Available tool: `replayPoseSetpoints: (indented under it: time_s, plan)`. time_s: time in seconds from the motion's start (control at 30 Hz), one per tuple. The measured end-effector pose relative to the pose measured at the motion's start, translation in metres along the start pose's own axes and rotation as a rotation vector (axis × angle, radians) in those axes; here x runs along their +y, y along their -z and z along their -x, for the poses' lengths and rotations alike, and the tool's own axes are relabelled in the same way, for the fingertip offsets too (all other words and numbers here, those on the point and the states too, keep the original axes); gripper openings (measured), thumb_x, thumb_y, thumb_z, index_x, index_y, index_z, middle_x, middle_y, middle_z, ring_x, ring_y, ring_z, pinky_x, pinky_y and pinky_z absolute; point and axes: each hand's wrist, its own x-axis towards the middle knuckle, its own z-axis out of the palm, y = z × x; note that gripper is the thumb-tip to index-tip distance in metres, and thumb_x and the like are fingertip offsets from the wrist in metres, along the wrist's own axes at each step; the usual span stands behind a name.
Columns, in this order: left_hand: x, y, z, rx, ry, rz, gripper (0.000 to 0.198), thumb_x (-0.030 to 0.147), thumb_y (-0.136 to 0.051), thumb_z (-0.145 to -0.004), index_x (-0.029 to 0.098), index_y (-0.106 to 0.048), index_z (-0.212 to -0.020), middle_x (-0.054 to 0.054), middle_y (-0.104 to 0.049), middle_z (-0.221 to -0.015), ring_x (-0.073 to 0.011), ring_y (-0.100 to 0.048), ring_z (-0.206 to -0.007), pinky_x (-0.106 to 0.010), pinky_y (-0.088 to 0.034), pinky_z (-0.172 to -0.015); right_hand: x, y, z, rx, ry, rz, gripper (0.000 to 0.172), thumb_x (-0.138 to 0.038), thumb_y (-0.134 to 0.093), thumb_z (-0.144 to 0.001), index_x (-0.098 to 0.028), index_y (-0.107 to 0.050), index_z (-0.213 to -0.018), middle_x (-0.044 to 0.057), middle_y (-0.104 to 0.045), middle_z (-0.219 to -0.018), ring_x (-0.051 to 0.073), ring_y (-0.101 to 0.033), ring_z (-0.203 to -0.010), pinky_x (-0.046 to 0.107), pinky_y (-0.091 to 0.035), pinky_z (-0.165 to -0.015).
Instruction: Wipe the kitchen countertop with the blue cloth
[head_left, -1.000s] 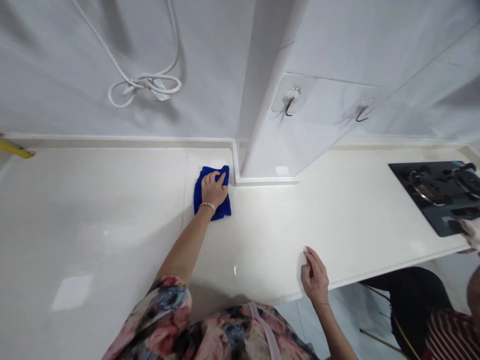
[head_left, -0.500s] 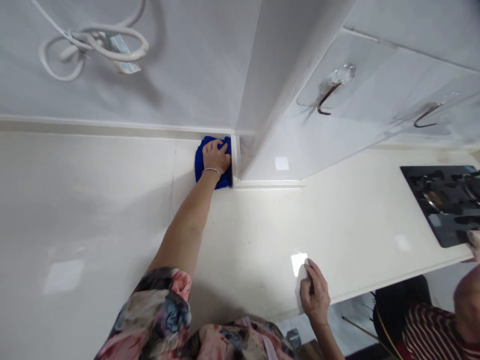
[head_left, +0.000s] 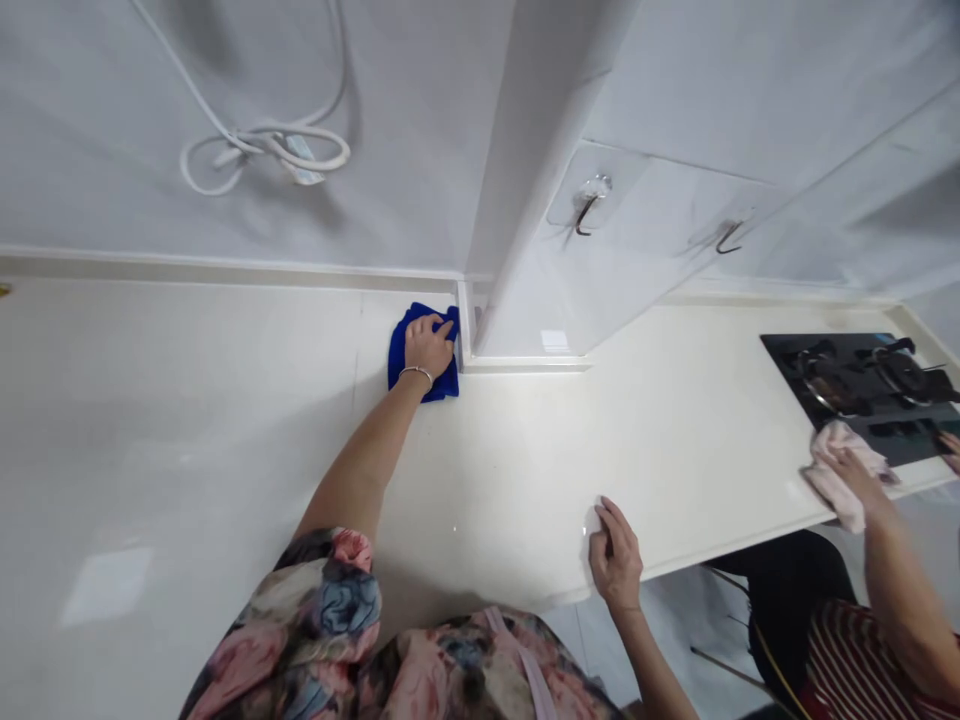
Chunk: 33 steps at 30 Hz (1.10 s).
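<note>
Beside the foot of a white wall column, my left hand point(head_left: 429, 345) presses down on a folded blue cloth point(head_left: 400, 352), its fingers bent over the fabric. The cloth lies flat on the cream countertop point(head_left: 517, 450), up against the raised strip at the column's base. A thin bracelet point(head_left: 417, 374) circles my left wrist. At the front edge of the counter rests my right hand point(head_left: 616, 560), which holds nothing; its fingers are partly stretched and touch the surface.
A co-worker's hand point(head_left: 855, 475) is on a pale pink cloth point(head_left: 838, 508) by a black gas hob point(head_left: 810, 375) at the right. Metal hooks point(head_left: 587, 212) stick out from the wall. A looped white cable point(head_left: 322, 160) hangs at the upper left.
My left hand and the blue cloth have slid slightly towards me, off the back edge. The view has shifted, and the co-worker's hand with the pink cloth now shows plainly.
</note>
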Motion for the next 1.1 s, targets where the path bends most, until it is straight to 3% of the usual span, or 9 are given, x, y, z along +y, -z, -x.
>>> replayPoseSetpoints:
  time_s: [0.5,0.67,0.8,0.93,1.1]
  plan:
    - [0.026,0.032,0.15,-0.093,-0.158,-0.04,0.055,0.014,-0.049,-0.089,0.027,-0.075,-0.136,-0.011,-0.067,-0.138,-0.0301,-0.055,-0.134,-0.051,-0.037,-0.126,0.004,-0.013,-0.001,0.065,0.035,-0.047,0.039,-0.019,-0.05,-0.1,-0.02,-0.069,-0.134,0.014,-0.068,-0.143,0.026,-0.068,-0.126,0.05,-0.061,-0.107]
    - [0.02,0.039,0.179,-0.163,-0.257,-0.025,0.06,0.013,-0.051,-0.086,0.031,-0.072,-0.14,-0.01,-0.065,-0.141,-0.0302,-0.054,-0.137,-0.052,-0.033,-0.13,0.003,-0.012,0.0,0.065,0.033,-0.045,0.041,-0.018,-0.05,-0.1,-0.02,-0.068,-0.136,0.014,-0.067,-0.144,0.026,-0.068,-0.125,0.049,-0.061,-0.105]
    - [0.016,0.034,0.161,-0.114,-0.176,-0.053,0.063,0.017,-0.049,-0.088,0.024,-0.066,-0.148,-0.013,-0.061,-0.148,-0.0314,-0.05,-0.143,-0.051,-0.028,-0.133,0.002,-0.009,0.002,0.021,0.001,-0.034,0.041,-0.02,-0.049,-0.101,-0.021,-0.068,-0.138,0.013,-0.067,-0.144,0.027,-0.067,-0.127,0.049,-0.06,-0.107]
    - [0.017,0.023,0.111,-0.029,-0.009,-0.082,0.063,0.021,-0.047,-0.092,0.018,-0.059,-0.154,-0.016,-0.056,-0.157,-0.0328,-0.044,-0.151,-0.053,-0.022,-0.134,0.002,-0.004,0.004,-0.013,-0.016,-0.034,0.04,-0.021,-0.049,-0.102,-0.021,-0.067,-0.138,0.014,-0.066,-0.146,0.028,-0.067,-0.127,0.05,-0.061,-0.104]
    - [0.02,0.009,0.046,-0.055,0.036,-0.03,0.064,0.023,-0.047,-0.093,0.018,-0.055,-0.157,-0.011,-0.045,-0.17,-0.0321,-0.03,-0.161,-0.055,-0.019,-0.135,-0.001,-0.001,0.004,-0.024,-0.031,-0.02,0.038,-0.022,-0.05,-0.103,-0.021,-0.067,-0.137,0.014,-0.066,-0.145,0.028,-0.068,-0.125,0.047,-0.063,-0.098]
